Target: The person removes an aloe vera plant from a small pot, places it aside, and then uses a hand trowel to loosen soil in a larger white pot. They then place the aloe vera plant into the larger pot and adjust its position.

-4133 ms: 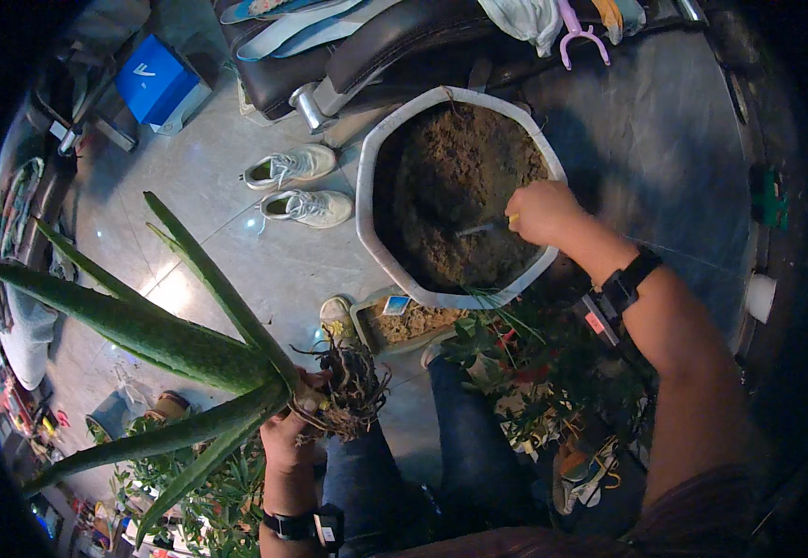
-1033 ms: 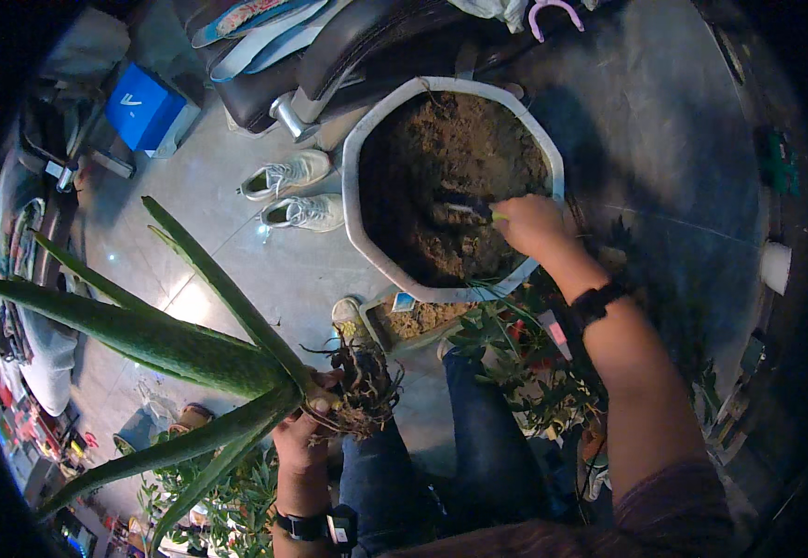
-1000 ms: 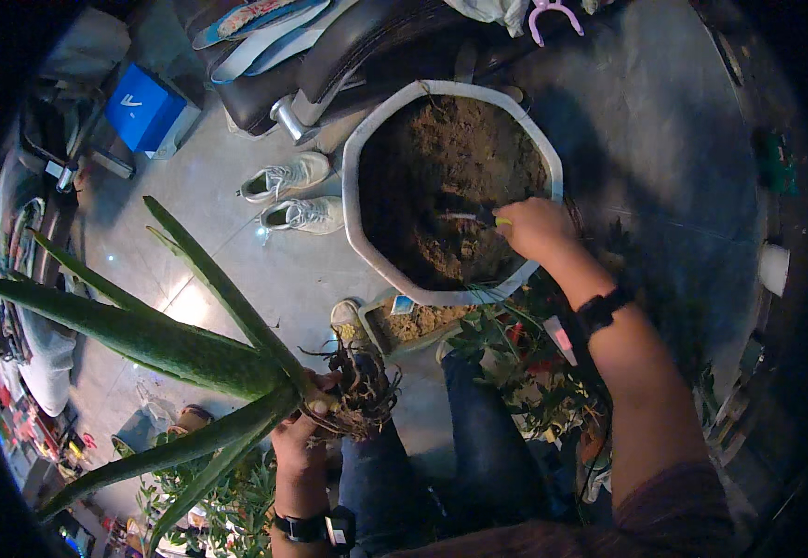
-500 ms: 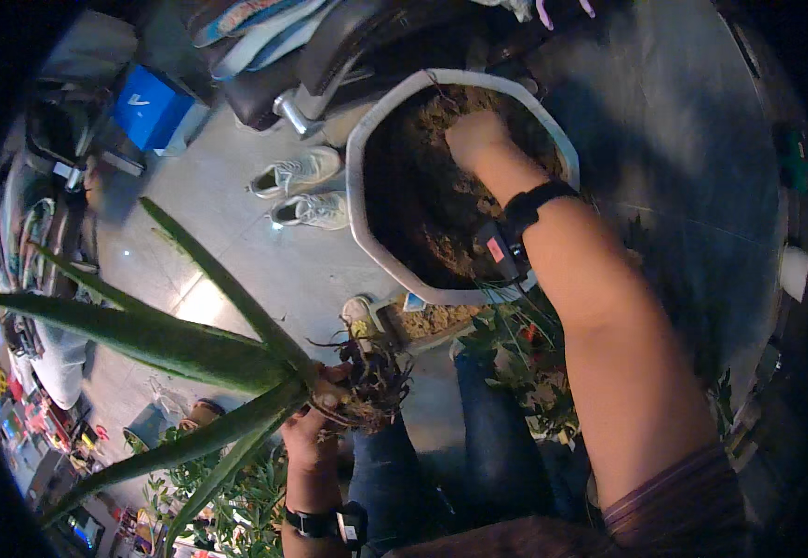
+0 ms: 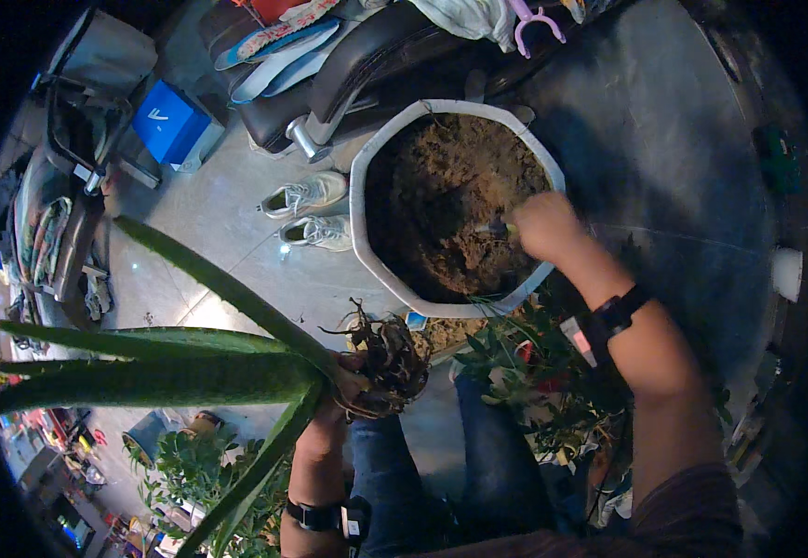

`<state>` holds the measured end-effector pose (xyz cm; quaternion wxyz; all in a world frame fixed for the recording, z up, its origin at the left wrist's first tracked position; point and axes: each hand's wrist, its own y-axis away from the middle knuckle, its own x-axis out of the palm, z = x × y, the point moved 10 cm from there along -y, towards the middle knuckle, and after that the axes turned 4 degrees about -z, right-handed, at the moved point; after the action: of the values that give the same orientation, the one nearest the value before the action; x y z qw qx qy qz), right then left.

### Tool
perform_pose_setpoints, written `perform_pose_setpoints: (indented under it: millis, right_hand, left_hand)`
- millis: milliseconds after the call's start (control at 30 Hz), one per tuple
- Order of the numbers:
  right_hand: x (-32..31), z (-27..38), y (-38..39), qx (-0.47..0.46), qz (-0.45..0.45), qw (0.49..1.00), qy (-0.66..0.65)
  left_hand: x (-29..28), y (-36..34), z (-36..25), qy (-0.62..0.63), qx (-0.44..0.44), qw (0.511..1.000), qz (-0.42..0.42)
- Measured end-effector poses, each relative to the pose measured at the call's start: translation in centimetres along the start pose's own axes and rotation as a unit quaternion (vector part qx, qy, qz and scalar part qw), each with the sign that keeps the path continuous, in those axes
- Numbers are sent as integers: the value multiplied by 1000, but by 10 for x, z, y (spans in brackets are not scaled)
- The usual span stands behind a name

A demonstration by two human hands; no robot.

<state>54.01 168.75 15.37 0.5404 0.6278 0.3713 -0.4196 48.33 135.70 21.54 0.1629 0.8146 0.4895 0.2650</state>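
Note:
My left hand [image 5: 337, 395] is closed round the base of an aloe plant [image 5: 180, 381]. Its long, toothed green leaves reach out to the left, while the bare root clump [image 5: 387, 365] sticks out on the right side of my hand. Ahead stands a large white octagonal pot [image 5: 364, 232] with loose brown soil [image 5: 464, 172] in it. Over the pot's right side, my right hand [image 5: 548, 228] is closed on a small trowel [image 5: 494, 227]; the grey blade points left onto the soil, and most of the handle is hidden in my fist.
White sneakers [image 5: 315, 232] stand left of the pot, with a blue box [image 5: 173, 126] beyond them. A dark padded chair [image 5: 348, 70] lies behind the pot. Leafy plants [image 5: 506, 358] crowd its near right side, and others [image 5: 204, 470] grow at lower left.
My right hand has come up out of the soil and moved right toward the rim; the trowel blade now shows. In my left hand the aloe has turned slightly and shifted right.

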Motion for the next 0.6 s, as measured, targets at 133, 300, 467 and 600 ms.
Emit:
perform_pose_setpoints:
  millis: [133, 300, 467, 600]
  right_hand:
    - [7, -8, -69, 12, -52, 998, -20]
    - [37, 5, -120, 35, -72, 997, 6]
    - [58, 27, -66, -10, 22, 1000, 9]
    - [73, 31, -18, 46, 10, 997, -62]
  left_hand:
    - [0, -7, 4, 18, 39, 999, 14]
    - [1, -25, 16, -18, 0, 1000, -1]
    - [34, -46, 12, -75, -11, 997, -15]
    - [71, -83, 12, -87, 53, 995, -8]
